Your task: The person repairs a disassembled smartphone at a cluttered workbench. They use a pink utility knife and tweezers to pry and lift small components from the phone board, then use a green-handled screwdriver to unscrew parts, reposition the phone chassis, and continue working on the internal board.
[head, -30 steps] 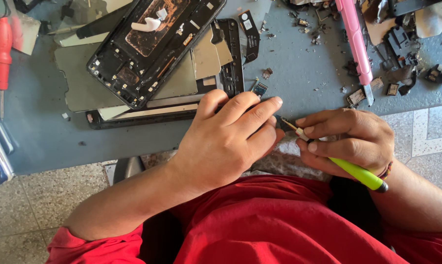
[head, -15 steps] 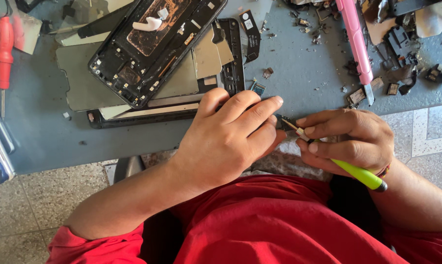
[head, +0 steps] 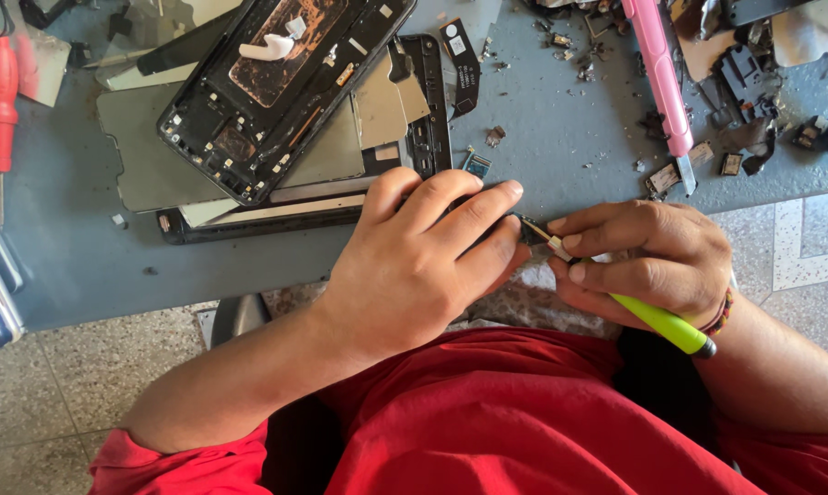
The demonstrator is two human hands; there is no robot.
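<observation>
Nearest the camera, a red shirt (head: 524, 422) is filling the lower part of the view, above a speckled stone floor (head: 47, 394).

At the near edge of the grey-blue desk (head: 84, 266), the left hand (head: 414, 266) is lying palm down, its fingers (head: 473, 206) curled narrowly over something small that is staying hidden beneath them; what it is cannot be told. Just beside it, the right hand (head: 643, 261) is pinching a green-handled tool (head: 657, 321) between thumb and fingertips, fingers closed tight around the shaft. The tool's thin metal tip is pointing left and disappearing under the left hand's fingertips, right over the desk's near edge.

Just beyond the left hand, a long black phone frame (head: 258, 215) is lying flat near that edge. Farther back, toward the far left, an opened phone body (head: 267, 92) is sitting tilted, acting as a shallow tray: a copper-coloured plate and a white curved piece are lying inside its dark rim. Flat grey metal sheets (head: 139, 156) are spreading beneath it.

Along the far right, a pink-handled tool (head: 657, 73) is lying lengthwise among scattered small dark parts (head: 744, 101). At the far left edge, a red-handled screwdriver (head: 0, 92) is resting, tip pointing toward the near side.
</observation>
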